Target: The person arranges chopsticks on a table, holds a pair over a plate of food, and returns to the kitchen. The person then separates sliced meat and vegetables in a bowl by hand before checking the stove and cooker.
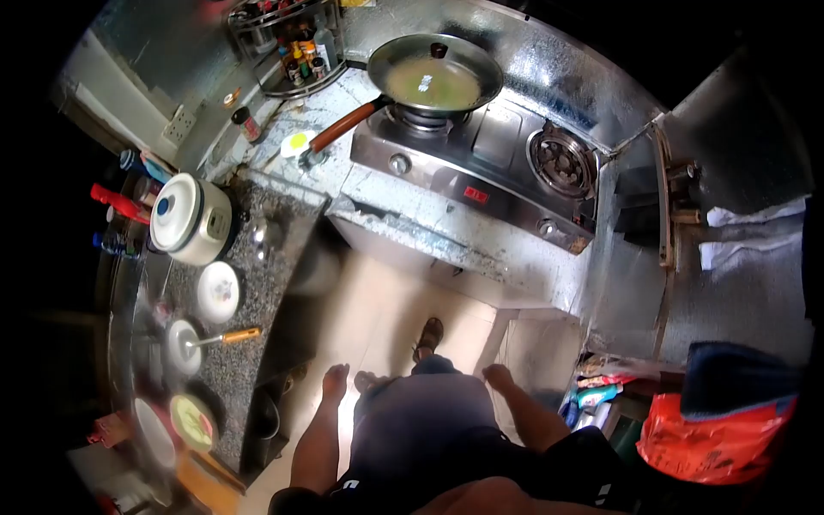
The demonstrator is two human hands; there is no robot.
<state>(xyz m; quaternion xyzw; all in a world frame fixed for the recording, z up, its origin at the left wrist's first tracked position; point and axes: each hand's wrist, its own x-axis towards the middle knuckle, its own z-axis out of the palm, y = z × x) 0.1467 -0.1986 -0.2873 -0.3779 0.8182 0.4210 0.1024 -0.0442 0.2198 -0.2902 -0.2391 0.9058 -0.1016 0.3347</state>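
My left hand (336,380) hangs low beside my body, over the floor, nearest to the granite counter (245,343). On the other side my right hand (497,375) hangs near the lower cabinet. No object shows in either hand; both look loose, with the fingers small and foreshortened. Ahead, a lidded frying pan (386,96) sits on the left burner of the gas stove (446,176), its wooden handle pointing toward the counter. Pale green contents show through the glass lid (433,77). The right burner (562,161) is bare.
On the left counter are a rice cooker (202,227), a white plate (219,292), a ladle (227,337) resting on a dish, and a green-patterned bowl (196,422). A spice rack (300,81) stands behind. A red plastic bag (708,442) is at lower right.
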